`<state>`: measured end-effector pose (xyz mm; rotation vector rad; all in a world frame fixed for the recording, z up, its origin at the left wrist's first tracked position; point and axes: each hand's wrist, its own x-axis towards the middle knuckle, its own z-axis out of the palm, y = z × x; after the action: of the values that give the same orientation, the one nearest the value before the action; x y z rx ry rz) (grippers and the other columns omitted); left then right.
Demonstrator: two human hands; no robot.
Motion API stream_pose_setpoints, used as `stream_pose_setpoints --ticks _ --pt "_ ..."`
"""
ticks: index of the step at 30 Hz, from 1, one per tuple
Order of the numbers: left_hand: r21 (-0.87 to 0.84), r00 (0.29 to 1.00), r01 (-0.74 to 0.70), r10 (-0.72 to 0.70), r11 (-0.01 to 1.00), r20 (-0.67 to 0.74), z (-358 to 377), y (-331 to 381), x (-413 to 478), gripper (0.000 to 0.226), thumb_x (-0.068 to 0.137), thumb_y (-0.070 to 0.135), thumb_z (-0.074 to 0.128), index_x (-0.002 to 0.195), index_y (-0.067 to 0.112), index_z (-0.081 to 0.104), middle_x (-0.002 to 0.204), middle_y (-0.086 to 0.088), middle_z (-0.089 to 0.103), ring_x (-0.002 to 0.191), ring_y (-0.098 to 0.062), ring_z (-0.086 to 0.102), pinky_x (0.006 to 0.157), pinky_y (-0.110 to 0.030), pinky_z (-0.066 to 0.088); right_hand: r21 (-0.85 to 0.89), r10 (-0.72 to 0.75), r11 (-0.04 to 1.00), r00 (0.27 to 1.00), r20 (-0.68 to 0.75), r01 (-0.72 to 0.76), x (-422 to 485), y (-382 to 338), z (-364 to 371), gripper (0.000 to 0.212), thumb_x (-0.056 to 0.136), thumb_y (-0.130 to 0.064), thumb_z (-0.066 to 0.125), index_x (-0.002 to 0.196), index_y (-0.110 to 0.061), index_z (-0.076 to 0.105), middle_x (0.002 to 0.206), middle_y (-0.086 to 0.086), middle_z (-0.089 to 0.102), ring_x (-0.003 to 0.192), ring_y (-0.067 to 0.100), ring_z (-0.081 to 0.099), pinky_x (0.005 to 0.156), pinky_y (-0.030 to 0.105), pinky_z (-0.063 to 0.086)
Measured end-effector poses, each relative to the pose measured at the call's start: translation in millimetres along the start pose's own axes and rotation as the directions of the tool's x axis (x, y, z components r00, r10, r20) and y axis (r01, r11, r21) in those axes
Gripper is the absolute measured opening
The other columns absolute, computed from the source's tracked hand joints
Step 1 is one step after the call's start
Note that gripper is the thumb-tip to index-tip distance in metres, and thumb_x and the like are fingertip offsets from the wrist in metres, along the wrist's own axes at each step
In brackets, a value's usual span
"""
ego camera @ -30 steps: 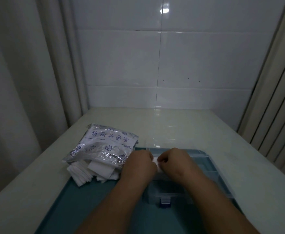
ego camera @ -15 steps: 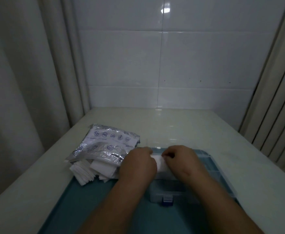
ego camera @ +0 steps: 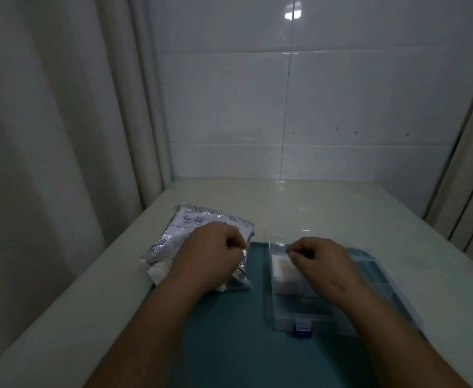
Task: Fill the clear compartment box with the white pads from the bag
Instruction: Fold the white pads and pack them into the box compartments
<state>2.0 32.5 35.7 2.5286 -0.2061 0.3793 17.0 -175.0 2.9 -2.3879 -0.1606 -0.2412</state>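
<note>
Left hand (ego camera: 213, 253) hiding bag (ego camera: 190, 231) mouth

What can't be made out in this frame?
- Head view: the right hand covers part of the clear compartment box, so the number of white pads inside is unclear.
- The left hand hides the bag opening.
- Curled fingers hide whether either hand holds a pad.
</note>
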Motion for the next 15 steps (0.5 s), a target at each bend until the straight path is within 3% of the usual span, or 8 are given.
stream_pose_setpoints --ticks 5,7,10,12,15 --pt "0.4 0.987 -0.145 0.101 0.905 0.128 -19.9 -25.0 -8.8 0.025 0.083 0.022 0.053 0.091 0.032 0.074 0.096 0.011 0.057 0.097 -0.011 0.055 0.072 -0.024 0.036 -0.058 -0.059 0.996 0.997 0.054 0.062 -4.9 -9.1 5.7 0.019 0.091 -0.027 0.059 0.106 -0.029 0.07 0.105 -0.009 0.068 0.092 0.008 0.061 0.087 0.027 0.049" --pt "0.456 0.989 -0.119 0.065 0.882 0.133 -18.8 -34.7 -13.8 0.025 0.081 0.027 0.052 0.092 0.032 0.074 0.098 0.01 0.058 0.097 -0.013 0.057 0.073 -0.026 0.04 -0.159 -0.159 0.971 0.98 0.117 0.177 -7.6 -16.5 8.2 0.025 0.092 -0.028 0.053 0.111 -0.029 0.069 0.112 -0.008 0.065 0.102 0.012 0.057 0.092 0.029 0.046" --pt "0.478 0.991 -0.118 0.073 0.87 0.111 -8.9 -38.6 -16.6 0.028 0.081 0.031 0.051 0.098 0.034 0.073 0.102 0.011 0.061 0.098 -0.014 0.058 0.078 -0.027 0.046 -0.326 -0.333 0.838 0.884 0.328 0.437 -9.2 -27.4 15.3 0.04 0.089 -0.036 0.039 0.121 -0.039 0.063 0.132 -0.008 0.054 0.122 0.017 0.044 0.107 0.036 0.032" --pt "0.485 0.988 -0.154 0.12 0.861 0.1 -1.6 -38.1 -16.2 0.028 0.084 0.033 0.051 0.103 0.036 0.072 0.103 0.011 0.061 0.098 -0.016 0.058 0.078 -0.028 0.046 -0.403 -0.309 0.773 0.846 0.435 0.49 -10.2 -32.3 22.1 0.042 0.092 -0.042 0.035 0.13 -0.047 0.052 0.147 -0.011 0.039 0.136 0.017 0.029 0.112 0.036 0.017" --pt "0.514 0.976 -0.217 0.198 0.83 0.092 6.5 -40.3 -13.5 0.029 0.086 0.04 0.049 0.105 0.034 0.07 0.096 0.008 0.06 0.093 -0.019 0.059 0.075 -0.03 0.048 -0.454 -0.294 0.731 0.836 0.463 0.509 -12.3 -35.0 30.8 0.048 0.091 -0.053 0.025 0.135 -0.05 0.045 0.155 -0.01 0.028 0.143 0.019 0.016 0.115 0.042 0.004"
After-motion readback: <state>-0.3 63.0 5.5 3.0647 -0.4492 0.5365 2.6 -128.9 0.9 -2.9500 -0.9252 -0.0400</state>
